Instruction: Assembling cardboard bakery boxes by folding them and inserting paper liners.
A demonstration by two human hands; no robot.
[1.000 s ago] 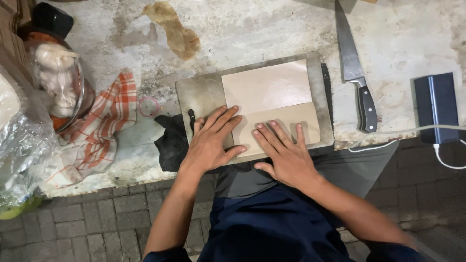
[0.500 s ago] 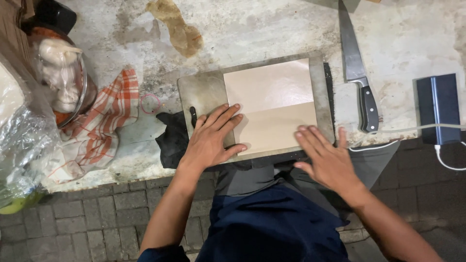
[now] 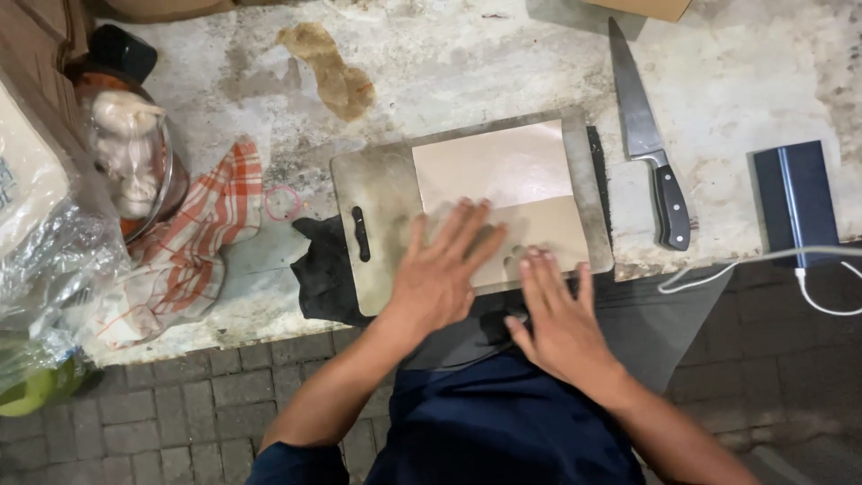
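A rough outdoor food-preparation spot, street-side kitchen in kind.

A stained, worn concrete table (image 3: 467, 63) stood over a grey brick-paved floor (image 3: 180, 395). Under the fingers (image 3: 467, 233) lay a scuffed cutting board (image 3: 382, 202); beyond and right of them a chef's knife (image 3: 646, 135), left of them a checked cloth (image 3: 202, 233) and a lidded jar (image 3: 126, 162).

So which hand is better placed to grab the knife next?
Probably the right hand. It is free at the near edge of the cutting board, on the same side as the knife, whose black handle points toward the person. The left hand lies flat on the beige sheet, farther away.
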